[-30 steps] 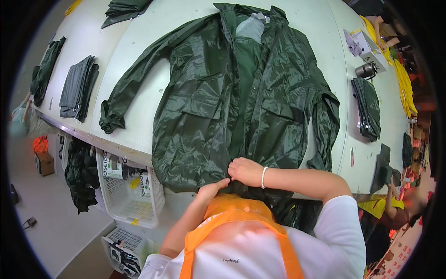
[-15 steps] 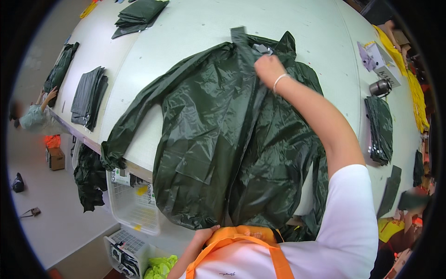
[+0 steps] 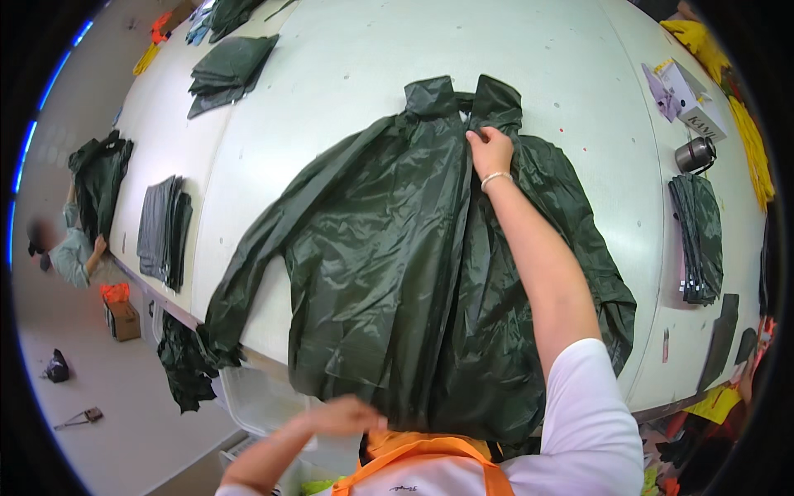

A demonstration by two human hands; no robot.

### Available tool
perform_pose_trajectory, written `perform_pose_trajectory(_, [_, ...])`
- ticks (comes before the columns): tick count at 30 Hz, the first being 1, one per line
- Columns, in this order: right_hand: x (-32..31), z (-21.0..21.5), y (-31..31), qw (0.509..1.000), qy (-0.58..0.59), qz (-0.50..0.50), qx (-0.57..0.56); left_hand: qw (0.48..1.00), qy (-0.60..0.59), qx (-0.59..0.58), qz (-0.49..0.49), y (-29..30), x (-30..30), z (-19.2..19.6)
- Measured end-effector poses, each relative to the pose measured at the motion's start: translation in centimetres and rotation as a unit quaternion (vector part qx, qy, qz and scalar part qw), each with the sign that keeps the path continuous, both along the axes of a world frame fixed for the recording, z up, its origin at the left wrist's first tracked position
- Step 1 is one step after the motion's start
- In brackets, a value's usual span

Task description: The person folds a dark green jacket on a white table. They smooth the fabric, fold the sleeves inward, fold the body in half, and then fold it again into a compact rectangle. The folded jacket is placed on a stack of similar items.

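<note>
A dark green rain jacket (image 3: 372,248) lies spread on the white table, front up, collar at the far side and hem toward me. My right hand (image 3: 492,153) is closed on the front edge just below the collar, thumb and fingers pinching the fabric. Both collar halves stand apart beyond it. My left hand (image 3: 347,416) is at the near hem, left of centre, smeared by motion, so I cannot tell its grip. The jacket's left-side sleeve reaches down to the table's near edge; the other sleeve lies out on the right, partly behind my right forearm.
Folded dark garments lie in stacks at the left (image 3: 165,231), far left (image 3: 231,70) and right (image 3: 696,236). A metal cup (image 3: 695,155) and a white box (image 3: 691,99) stand at the right. A white crate (image 3: 260,397) sits below the near edge. A co-worker (image 3: 73,252) handles a dark garment at left.
The collar has been opened out and the front laid flatter. My right hand has shifted slightly down the front edge. My left hand has moved at the hem. The right-hand sleeve now lies outward.
</note>
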State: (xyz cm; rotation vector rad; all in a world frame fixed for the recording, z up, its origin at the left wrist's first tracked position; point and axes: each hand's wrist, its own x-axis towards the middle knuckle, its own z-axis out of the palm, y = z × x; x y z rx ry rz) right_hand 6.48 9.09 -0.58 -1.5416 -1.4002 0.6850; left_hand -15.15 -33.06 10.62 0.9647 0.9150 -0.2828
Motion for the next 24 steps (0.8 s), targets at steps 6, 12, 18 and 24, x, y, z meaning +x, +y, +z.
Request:
perform_pose_trajectory(6, [-1.3, -2.0, 0.9, 0.998, 0.019, 0.017, 0.061, 0.828, 0.04, 0.477, 0.293, 30.0, 2.7, -6.3])
perform_pose_trajectory(12, [-2.6, -2.8, 1.2, 0.999, -0.001, -0.014, 0.031, 0.736, 0.342, 0.53, 0.245, 44.0, 7.1, -10.2])
perform_pose_trajectory(18, [-3.4, -2.3, 1.5, 0.997, -0.019, -0.072, 0.018, 0.77, 0.241, 0.542, 0.234, 47.7, 6.3, -12.3])
perform_pose_trajectory(24, [-3.8, -2.4, 1.7, 0.997, -0.007, -0.069, 0.025, 0.764, 0.287, 0.55, 0.179, 48.7, 6.1, -11.0])
